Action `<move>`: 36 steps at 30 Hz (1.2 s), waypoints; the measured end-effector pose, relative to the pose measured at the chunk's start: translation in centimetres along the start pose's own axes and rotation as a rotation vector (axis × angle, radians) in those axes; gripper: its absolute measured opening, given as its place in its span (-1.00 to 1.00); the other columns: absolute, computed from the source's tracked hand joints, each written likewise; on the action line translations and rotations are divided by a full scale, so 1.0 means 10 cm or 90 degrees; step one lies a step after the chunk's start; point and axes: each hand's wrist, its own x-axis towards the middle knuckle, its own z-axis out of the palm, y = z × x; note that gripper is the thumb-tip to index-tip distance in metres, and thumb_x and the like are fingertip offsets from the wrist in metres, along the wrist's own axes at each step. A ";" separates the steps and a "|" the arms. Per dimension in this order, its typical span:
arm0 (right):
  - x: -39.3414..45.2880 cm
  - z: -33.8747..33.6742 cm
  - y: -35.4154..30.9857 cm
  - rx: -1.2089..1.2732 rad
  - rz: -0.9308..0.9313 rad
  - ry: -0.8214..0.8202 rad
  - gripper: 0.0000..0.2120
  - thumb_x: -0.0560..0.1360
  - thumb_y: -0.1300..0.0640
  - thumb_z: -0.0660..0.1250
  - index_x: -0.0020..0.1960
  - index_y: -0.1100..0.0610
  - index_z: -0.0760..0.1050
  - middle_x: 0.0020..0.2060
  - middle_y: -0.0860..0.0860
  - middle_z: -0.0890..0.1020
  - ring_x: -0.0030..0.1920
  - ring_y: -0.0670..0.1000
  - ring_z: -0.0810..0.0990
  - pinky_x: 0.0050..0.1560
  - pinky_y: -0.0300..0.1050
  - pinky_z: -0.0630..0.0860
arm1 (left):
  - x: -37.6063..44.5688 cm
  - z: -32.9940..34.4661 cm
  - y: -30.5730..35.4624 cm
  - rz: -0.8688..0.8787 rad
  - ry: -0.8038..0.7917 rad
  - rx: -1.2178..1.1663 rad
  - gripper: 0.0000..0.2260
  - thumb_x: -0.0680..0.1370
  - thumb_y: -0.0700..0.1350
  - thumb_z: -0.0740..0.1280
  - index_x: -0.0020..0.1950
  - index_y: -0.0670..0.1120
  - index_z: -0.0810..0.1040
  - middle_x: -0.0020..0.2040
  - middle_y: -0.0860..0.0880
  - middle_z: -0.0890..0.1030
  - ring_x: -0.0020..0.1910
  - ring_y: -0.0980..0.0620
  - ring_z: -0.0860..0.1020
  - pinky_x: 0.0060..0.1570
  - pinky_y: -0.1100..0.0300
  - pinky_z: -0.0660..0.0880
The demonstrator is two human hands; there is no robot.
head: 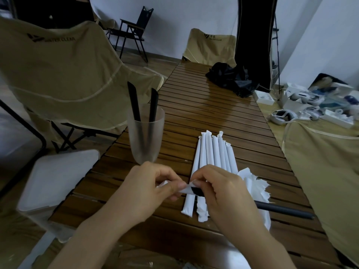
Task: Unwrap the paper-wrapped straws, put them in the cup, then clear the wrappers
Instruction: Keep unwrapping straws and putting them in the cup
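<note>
Our left hand (153, 185) pinches the flimsy, tear-prone wrapper (185, 190); our right hand (219, 189) grips the light, stiff black straw (281, 208) midway.

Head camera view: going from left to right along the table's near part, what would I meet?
White bin lid → frosted cup holding two black straws → left hand → right hand → torn wrappers → bare end of the black straw.

Dim indoor light, glare on slatted table (211, 98), wide-angle bending, blurred edges
</note>
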 end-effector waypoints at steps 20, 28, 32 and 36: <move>-0.01 0.01 0.04 -0.087 -0.006 0.030 -0.68 0.27 0.35 0.51 -0.14 0.02 0.51 -0.27 -0.09 0.58 -0.39 -0.02 0.56 -0.46 -0.06 0.57 | -0.02 0.03 0.04 0.011 -0.051 0.054 -0.83 0.49 0.17 0.26 -0.01 0.20 0.58 -0.13 0.26 0.61 -0.09 0.38 0.56 -0.06 0.40 0.47; 0.00 0.06 0.06 -0.064 0.090 0.076 -0.69 0.24 0.39 0.54 -0.15 0.08 0.56 -0.27 -0.03 0.62 -0.31 0.05 0.61 -0.38 -0.06 0.59 | -0.01 0.05 0.06 0.017 -0.015 0.046 -0.92 0.45 0.12 0.38 -0.09 0.22 0.62 -0.15 0.31 0.62 -0.05 0.42 0.52 -0.14 0.47 0.36; 0.00 0.05 0.09 -0.063 0.203 0.094 -0.80 0.37 0.39 0.42 -0.14 0.11 0.54 -0.26 -0.02 0.57 -0.27 0.02 0.53 -0.35 -0.24 0.38 | -0.01 0.08 0.07 0.020 0.012 0.052 -0.90 0.41 0.10 0.45 -0.10 0.20 0.64 -0.14 0.29 0.63 -0.06 0.43 0.51 -0.15 0.48 0.35; -0.02 -0.02 0.22 -0.089 0.283 0.124 -0.94 0.49 0.25 0.35 -0.14 0.13 0.56 -0.29 0.02 0.59 -0.33 0.05 0.55 -0.37 -0.10 0.48 | -0.01 0.08 0.05 0.021 0.028 0.079 -0.93 0.41 0.12 0.44 -0.13 0.22 0.60 -0.16 0.30 0.61 -0.04 0.48 0.47 -0.24 0.51 0.33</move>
